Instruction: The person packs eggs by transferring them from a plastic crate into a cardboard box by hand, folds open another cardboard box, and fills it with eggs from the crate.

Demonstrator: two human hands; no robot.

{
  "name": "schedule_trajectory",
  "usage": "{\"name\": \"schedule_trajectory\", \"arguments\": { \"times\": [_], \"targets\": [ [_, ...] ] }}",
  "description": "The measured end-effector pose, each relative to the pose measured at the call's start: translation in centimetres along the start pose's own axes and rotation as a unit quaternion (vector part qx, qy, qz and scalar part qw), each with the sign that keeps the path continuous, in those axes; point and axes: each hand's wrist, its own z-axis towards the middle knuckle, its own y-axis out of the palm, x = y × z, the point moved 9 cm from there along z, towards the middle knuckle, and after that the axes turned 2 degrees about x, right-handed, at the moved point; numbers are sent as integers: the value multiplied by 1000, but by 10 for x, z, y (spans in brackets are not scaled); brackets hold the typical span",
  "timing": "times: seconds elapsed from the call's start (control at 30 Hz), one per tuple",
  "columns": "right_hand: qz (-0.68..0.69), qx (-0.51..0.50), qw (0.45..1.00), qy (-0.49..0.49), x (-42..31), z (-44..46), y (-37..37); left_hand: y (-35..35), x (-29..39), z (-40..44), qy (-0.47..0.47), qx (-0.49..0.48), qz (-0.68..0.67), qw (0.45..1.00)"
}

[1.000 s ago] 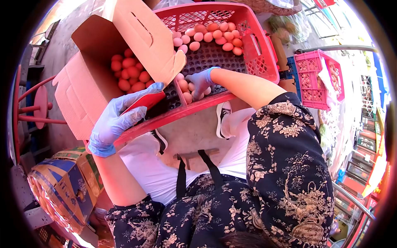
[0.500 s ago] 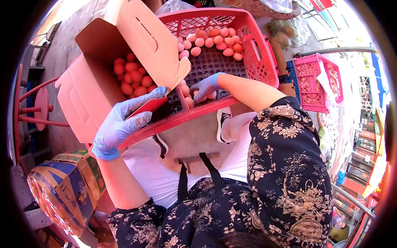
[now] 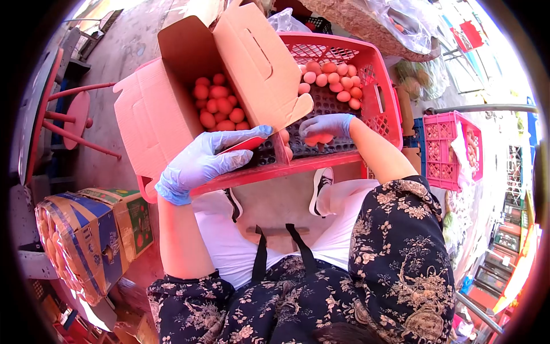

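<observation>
Across the pink basket leans an open cardboard box holding several brown eggs. My left hand, in a blue glove, is closed on a red flap at the box's near edge. Gloved too, my right hand holds eggs under its fingers, above the dark dimpled tray in the basket. More eggs lie at the tray's far side. A few others sit by the basket's near divider, between my hands.
A red stool stands at the left, with a taped carton below it. At the right is a stacked pink crate of eggs. Plastic bags lie beyond the basket. A metal rail runs at the right.
The view has shifted, so box and basket appear further right and lower. My right hand has lifted from the eggs by the divider and now holds eggs. My left hand keeps its hold.
</observation>
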Motion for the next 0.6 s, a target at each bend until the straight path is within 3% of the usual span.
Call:
{"name": "schedule_trajectory", "arguments": {
  "times": [0.07,0.13,0.23,0.27,0.33,0.5,0.53,0.57,0.6],
  "targets": [
    [160,70,985,15,4,-15,-23,2,-3,3,37,-14,-2,999],
    [388,142,910,-17,1,-29,-42,2,-1,2,6,-14,2,1000],
    [511,-26,832,-215,-35,-23,-63,2,0,1,5,0,8,1000],
    [552,87,789,-255,-38,-24,-80,2,1,1,4,3,14,1000],
    [552,30,771,-316,-55,-36,-84,4,5,6,3,3,21,1000],
    [546,9,744,-385,-110,-74,-68,4,4,-1,2,10,1,1000],
    [495,99,767,-396,-114,-92,-76,2,2,-1,5,5,-2,1000],
    [498,191,735,-419,-139,-116,-67,0,-3,-1,20,-12,-26,999],
    [450,-18,777,-440,-171,-128,-50,-3,-5,-4,33,-15,-12,999]
  ]
}}
